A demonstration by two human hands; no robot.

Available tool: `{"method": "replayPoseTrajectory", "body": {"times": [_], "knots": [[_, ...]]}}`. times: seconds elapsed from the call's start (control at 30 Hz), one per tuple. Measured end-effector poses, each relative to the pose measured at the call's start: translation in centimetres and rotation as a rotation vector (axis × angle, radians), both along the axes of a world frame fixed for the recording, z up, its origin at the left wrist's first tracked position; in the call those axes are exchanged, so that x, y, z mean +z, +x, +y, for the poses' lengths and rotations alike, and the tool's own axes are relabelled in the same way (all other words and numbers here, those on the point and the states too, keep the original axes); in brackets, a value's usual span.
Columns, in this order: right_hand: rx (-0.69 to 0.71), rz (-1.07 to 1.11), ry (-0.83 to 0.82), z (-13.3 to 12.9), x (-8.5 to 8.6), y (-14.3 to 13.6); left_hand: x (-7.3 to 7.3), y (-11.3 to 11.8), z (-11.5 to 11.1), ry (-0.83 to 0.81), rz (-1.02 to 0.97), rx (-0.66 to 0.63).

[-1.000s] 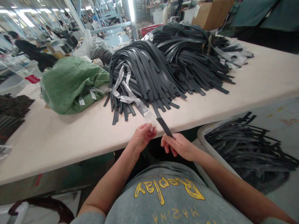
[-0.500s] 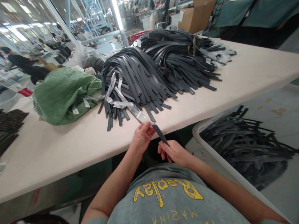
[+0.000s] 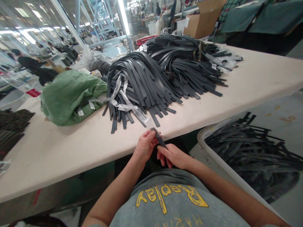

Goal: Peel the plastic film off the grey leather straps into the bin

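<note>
Dark strip (image 3: 162, 142) in both hands (image 3: 144, 145) (image 3: 174, 155); table edge (image 3: 94, 160) near.

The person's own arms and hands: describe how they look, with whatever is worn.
The left hand and right hand are ungloved, with no ring visible. The forearms are bare, with no watch or bracelet showing. The washed grey-green fabric shirt carries yellow printed "Replay" lettering.

Dark strip (image 3: 161, 141) in both hands (image 3: 145, 146)
</note>
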State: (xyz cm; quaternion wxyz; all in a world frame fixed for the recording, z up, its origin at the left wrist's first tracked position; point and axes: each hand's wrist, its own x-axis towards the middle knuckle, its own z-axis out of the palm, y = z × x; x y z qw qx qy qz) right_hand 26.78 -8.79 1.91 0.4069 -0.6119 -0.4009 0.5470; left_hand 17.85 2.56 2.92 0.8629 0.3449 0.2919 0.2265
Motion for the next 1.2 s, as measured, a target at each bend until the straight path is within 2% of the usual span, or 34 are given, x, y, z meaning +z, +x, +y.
{"method": "replayPoseTrajectory", "body": {"times": [0.07, 0.13, 0.27, 0.33, 0.47, 0.57, 0.67, 0.77, 0.87, 1.03, 1.1, 1.2], "knots": [[0.022, 0.045, 0.036, 0.4, 0.3, -0.1, -0.4, -0.8, -0.5, 0.013, 0.014, -0.066], [0.063, 0.054, 0.093, 0.4, 0.9, 0.1, -0.6, -1.9, -0.4, 0.001, 0.025, -0.008], [0.17, -0.113, 0.127, -0.4, 2.3, 0.8, -0.7, -6.3, 1.1, -0.087, -0.002, 0.4], [0.225, -0.2, 0.077, -0.2, 2.8, 0.6, -1.1, -9.4, 1.2, -0.125, 0.008, 0.524], [0.407, -0.325, 0.082, 2.9, 3.1, -2.9, -3.1, -15.3, -1.5, -0.229, 0.082, 0.607], [0.6, -0.273, 0.112, 5.9, 2.7, -7.1, -4.2, -18.9, -3.8, -0.281, 0.112, 0.713], [0.716, -0.166, 0.127, 7.5, 2.8, -9.5, -3.7, -22.3, -4.2, -0.321, 0.119, 0.953], [0.733, -0.143, 0.139, 8.0, 3.4, -9.5, -2.4, -25.1, -3.8, -0.384, 0.101, 1.171], [0.726, -0.242, 0.18, 9.0, 3.7, -9.9, -1.8, -25.3, -4.0, -0.467, 0.081, 1.208], [0.721, -0.339, 0.208, 10.2, 2.8, -12.9, -2.7, -21.8, -4.0, -0.514, -0.025, 1.031], [0.703, -0.332, 0.206, 10.2, 2.9, -12.6, -3.0, -21.5, -3.3, -0.511, -0.048, 1.037], [0.642, -0.36, 0.215, 9.9, 3.8, -10.4, -3.4, -22.2, -2.4, -0.536, -0.063, 1.117]]}}
